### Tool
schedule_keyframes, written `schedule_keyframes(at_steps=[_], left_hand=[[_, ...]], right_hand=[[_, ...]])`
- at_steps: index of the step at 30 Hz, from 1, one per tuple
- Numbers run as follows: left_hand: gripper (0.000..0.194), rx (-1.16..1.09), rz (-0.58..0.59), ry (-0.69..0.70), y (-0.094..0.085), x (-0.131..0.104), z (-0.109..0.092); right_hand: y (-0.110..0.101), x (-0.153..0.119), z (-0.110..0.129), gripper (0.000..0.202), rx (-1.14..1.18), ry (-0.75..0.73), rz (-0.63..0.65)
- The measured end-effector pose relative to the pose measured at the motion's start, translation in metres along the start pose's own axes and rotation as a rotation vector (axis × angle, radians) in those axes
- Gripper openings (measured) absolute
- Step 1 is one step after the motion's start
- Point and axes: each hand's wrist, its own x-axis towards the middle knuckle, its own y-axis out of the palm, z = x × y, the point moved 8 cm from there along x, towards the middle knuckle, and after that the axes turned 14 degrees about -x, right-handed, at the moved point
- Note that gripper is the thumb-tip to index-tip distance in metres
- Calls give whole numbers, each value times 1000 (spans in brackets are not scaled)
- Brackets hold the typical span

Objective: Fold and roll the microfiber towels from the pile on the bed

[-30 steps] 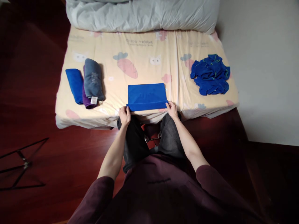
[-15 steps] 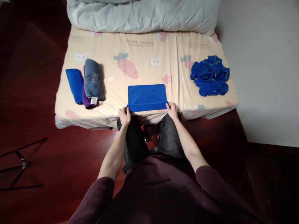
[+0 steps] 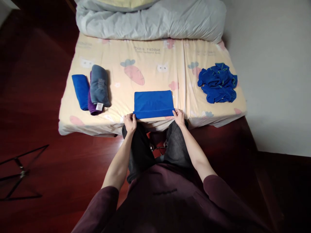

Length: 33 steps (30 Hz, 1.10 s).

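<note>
A blue towel [image 3: 153,99] lies flat on the near edge of the bed, with a narrow strip turned over along its near side. My left hand [image 3: 130,122] pinches the left end of this strip between thumb and fingers. At the right end, my right hand [image 3: 178,117] grips the other corner the same way. Both hands rest by the bed's edge, just above my knees.
To the left lie a blue rolled towel [image 3: 80,92], a purple one [image 3: 93,108] and a grey one [image 3: 99,84] partly over it. A crumpled blue cloth pile [image 3: 217,83] sits at right. Behind is a grey quilt [image 3: 150,24]; a black stand [image 3: 22,173] is on the floor.
The camera view has tilted slightly, so the bed appears a little lower. Both hands keep their hold on the towel's folded strip, which looks almost the same.
</note>
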Motion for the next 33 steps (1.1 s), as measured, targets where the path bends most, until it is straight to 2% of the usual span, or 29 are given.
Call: schedule_keyframes(at_steps=[8, 22, 33], left_hand=[[32, -1, -13, -12, -1, -1, 2], [31, -2, -3, -42, -2, -3, -5], [31, -3, 10, -29, -1, -3, -10]], right_hand=[[2, 1, -1, 40, -23, 17, 18], [-1, -1, 2, 36, -30, 71, 65], [2, -1, 2, 22, -27, 43, 58]])
